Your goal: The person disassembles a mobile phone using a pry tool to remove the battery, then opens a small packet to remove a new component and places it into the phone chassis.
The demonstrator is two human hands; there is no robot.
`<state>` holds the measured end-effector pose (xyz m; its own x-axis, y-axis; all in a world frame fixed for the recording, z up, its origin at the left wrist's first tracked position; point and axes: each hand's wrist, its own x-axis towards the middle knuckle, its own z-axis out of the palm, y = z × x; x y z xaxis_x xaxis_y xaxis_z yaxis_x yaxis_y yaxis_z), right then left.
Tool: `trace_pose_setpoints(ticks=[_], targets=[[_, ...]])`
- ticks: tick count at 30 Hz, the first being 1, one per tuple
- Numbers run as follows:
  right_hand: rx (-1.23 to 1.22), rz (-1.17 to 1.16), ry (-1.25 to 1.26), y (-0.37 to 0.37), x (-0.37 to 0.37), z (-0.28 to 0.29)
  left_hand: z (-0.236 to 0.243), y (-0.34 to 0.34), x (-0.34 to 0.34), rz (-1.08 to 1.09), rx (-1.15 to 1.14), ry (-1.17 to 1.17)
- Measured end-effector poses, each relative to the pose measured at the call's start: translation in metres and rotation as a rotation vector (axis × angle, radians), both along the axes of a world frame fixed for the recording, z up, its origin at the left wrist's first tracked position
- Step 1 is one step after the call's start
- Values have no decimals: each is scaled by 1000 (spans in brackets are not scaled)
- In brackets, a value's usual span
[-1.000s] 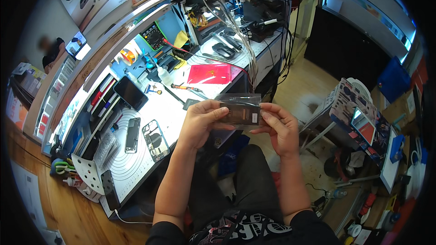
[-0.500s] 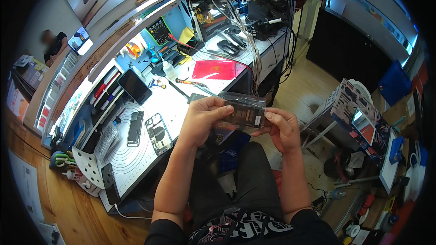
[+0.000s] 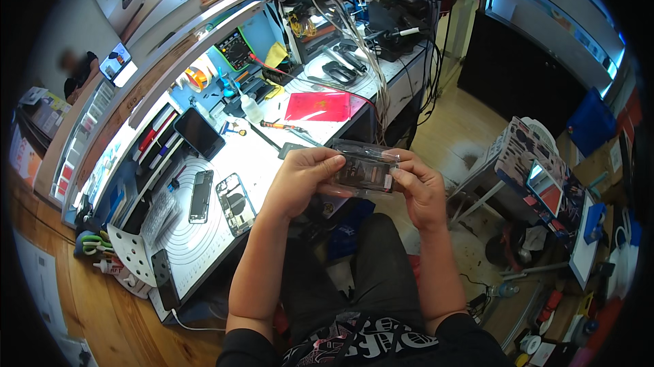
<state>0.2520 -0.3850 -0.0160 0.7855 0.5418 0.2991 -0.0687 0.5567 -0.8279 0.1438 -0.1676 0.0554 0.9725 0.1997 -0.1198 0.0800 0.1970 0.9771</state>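
Above my lap I hold a flat black phone battery (image 3: pixel 363 174) inside a clear plastic bag (image 3: pixel 364 150). My left hand (image 3: pixel 306 175) pinches the bag's left end, thumb on top. On the right end, my right hand (image 3: pixel 420 186) grips with thumb and fingertips near a small white label. To the left on the lit bench lie an opened phone body (image 3: pixel 236 205) with its insides showing and a dark phone frame or screen part (image 3: pixel 200 197). A dark phone (image 3: pixel 199 131) leans behind them.
Beyond my hands are a red sheet (image 3: pixel 318 106), a screwdriver (image 3: pixel 285 125), a clear bottle (image 3: pixel 251 108) and a multimeter (image 3: pixel 235 50). Cables (image 3: pixel 361 40) hang at the bench's right end. Another phone (image 3: pixel 164 278) lies by the near edge. A person (image 3: pixel 82 74) sits at far left.
Both hands keep hold of the bagged battery. My right fingers have shifted inward and up along the bag's right end, and the battery's face has tilted slightly.
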Motion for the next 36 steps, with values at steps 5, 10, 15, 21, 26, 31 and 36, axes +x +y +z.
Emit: trace_pose_setpoints(ticks=[5,10,15,21,26,31,36], targets=[[5,220,162,-3,1,17,-3,2,4,-19,30,-13],[-95,302,148,-11,7,15,-1,-1,8,-3,54,6],[-51,318,142,-7,4,7,-3,-1,4,2,56,-7],[30,339,208,-3,-3,11,-4,-6,5,54,6,-36],[-83,-167,-32,2,-8,-1,-3,-18,0,145,27,-138],[-196,-521,-202,18,-31,-2,-19,-46,-8,158,-112,-197],[-98,-559,-110,29,-45,4,-28,-67,-18,210,38,-352]])
